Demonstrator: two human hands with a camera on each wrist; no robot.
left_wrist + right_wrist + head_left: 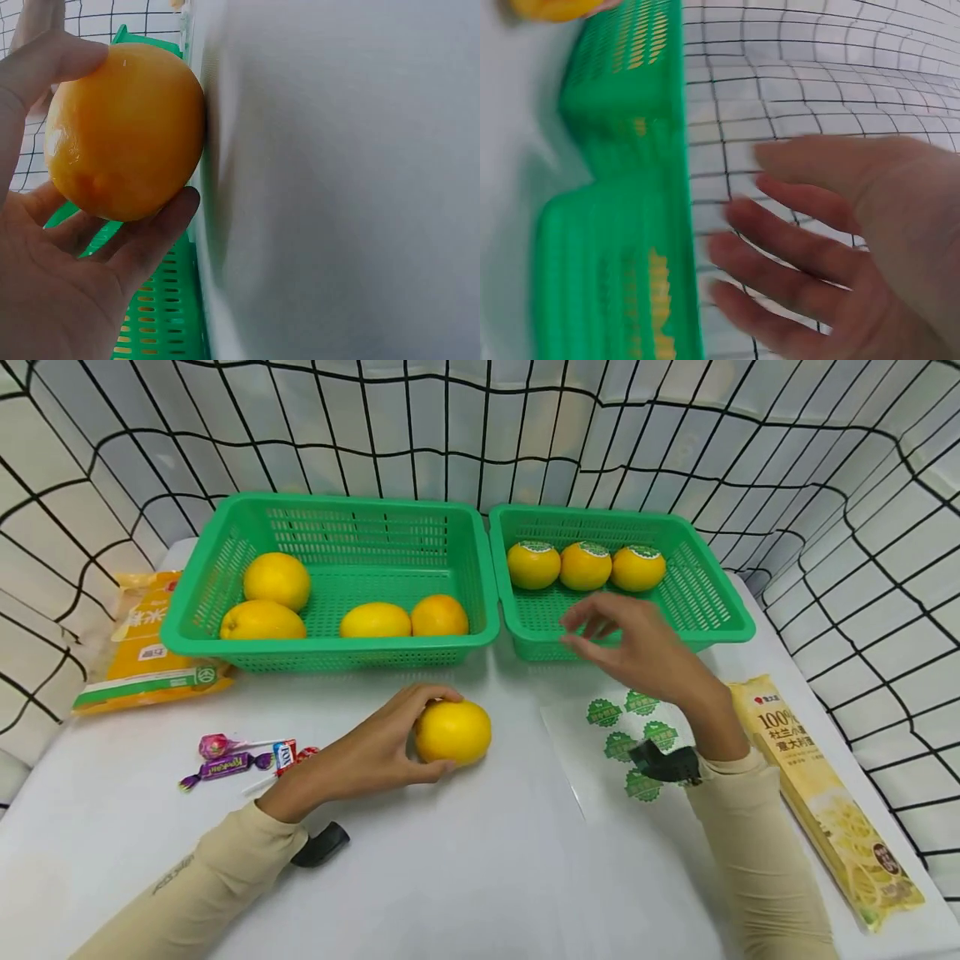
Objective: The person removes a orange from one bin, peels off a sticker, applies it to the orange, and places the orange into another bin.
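My left hand (382, 747) grips a smooth, round yellow citrus fruit (453, 732) just above or on the white table. The left wrist view shows the thumb over one side of this citrus fruit (127, 135) and fingers on the other. Over the front rim of the right green basket (720, 631), my right hand (641, 643) hovers with loosely bent fingers and nothing visible in them. Behind it, in that basket, sit three yellow fruits (585, 567) with green-and-white stickers on top. Below the right hand lies a sheet of green stickers (619, 747), partly covered by the wrist.
The left green basket (330, 647) holds several yellow fruits (276, 580). Wrapped candies (225, 766) lie beside the left forearm. An orange bag (150, 643) leans at the left; a long noodle packet (832, 810) lies at the right. Black wire mesh (480, 460) surrounds the table.
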